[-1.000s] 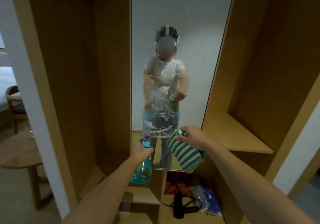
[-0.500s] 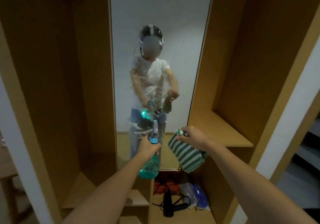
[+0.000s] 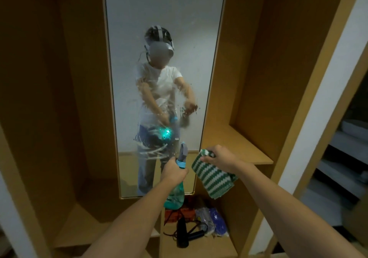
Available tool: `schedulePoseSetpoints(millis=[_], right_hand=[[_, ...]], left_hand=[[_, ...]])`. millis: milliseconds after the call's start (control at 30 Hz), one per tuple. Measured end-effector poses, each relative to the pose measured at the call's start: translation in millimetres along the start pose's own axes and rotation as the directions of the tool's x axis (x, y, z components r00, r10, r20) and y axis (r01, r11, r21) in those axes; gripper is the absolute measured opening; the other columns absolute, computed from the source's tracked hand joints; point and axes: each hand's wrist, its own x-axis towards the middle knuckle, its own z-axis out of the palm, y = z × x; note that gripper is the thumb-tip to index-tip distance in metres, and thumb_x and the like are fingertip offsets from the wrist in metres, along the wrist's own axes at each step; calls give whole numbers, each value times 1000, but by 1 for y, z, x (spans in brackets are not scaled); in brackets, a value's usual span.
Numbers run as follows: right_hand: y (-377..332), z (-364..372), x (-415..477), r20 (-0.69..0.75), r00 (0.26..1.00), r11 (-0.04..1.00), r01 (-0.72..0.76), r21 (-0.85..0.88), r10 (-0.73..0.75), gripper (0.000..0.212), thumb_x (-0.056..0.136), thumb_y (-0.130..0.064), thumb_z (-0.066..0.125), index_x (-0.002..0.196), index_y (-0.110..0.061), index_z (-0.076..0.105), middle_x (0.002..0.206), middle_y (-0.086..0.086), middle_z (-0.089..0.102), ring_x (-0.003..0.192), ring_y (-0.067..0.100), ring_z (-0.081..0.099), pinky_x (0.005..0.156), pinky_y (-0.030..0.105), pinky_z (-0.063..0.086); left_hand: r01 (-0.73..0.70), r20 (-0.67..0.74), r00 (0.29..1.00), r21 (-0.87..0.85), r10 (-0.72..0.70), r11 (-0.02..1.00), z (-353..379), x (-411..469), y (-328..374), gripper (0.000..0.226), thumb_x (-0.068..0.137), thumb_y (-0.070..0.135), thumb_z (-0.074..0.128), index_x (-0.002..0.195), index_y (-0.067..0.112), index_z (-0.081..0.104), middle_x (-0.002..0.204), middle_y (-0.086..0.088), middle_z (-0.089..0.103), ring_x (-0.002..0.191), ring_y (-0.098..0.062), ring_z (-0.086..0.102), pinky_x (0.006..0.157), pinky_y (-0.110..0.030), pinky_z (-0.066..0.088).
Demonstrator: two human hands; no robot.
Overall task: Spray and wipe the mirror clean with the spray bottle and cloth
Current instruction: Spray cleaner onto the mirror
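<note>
Left hand (image 3: pixel 173 170) is wrapped around the teal spray bottle (image 3: pixel 176 193), nozzle aimed at the tall mirror (image 3: pixel 159 18), which is streaky with spray low down. Right hand (image 3: pixel 219 158) pinches the green-and-white striped cloth (image 3: pixel 214 178), hanging just beside the bottle.

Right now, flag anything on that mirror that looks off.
The mirror carries wet streaks and droplets across its middle and lower part, blurring the reflection there. The left hand holds the spray bottle; the right hand holds the striped cloth off the glass.
</note>
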Motion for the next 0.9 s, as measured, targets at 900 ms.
schedulePoseSetpoints(millis=[900], right_hand=[[-41, 36, 12, 82, 991, 994, 101, 37, -104, 22, 93, -40, 53, 81, -22, 53, 72, -4, 53, 63, 12, 51, 57, 28, 37]], left_hand=[[168, -9, 986, -15, -169, 986, -54, -28, -93, 13, 82, 2, 59, 91, 5, 49, 64, -5, 55, 51, -16, 54, 61, -31, 48]])
